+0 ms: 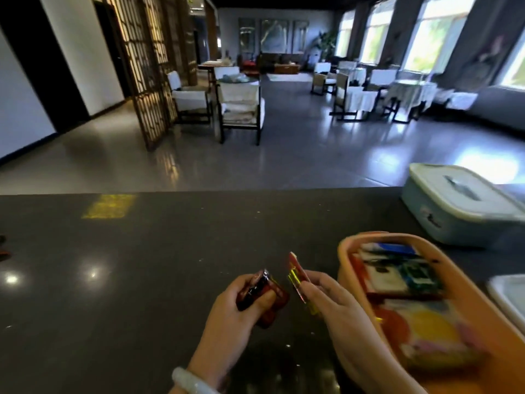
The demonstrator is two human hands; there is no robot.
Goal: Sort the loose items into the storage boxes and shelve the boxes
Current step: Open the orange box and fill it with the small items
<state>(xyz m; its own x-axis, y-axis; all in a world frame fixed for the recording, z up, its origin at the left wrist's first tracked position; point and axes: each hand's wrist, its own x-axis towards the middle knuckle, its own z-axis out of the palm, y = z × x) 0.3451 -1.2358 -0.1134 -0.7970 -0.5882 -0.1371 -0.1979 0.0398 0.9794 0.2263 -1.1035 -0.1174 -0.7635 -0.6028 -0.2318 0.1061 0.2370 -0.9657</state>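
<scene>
A dark grey speckled bench [127, 265] is carrying an orange storage box [466, 282] showing red, yellow, blue and white packets. A pale blue-green box [443, 220] is wearing a white lid. The left hand [238, 311] is holding dark red wrappers [267, 297]; the right hand [335, 302] is holding a red-and-yellow packet [298, 277]. A white bangle [190, 381] is circling the left wrist.

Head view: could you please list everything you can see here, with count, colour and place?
counter: one, dark, across the foreground
orange box: one, open, holds colourful packets, right of the hands
pale blue box: one, lid on, far right of the counter
white lid or tray: one, partly seen at the right edge
armchairs: several, white, in the room behind
bracelet: one, white, left wrist
left hand: grips dark red packets
right hand: pinches a red and yellow packet
</scene>
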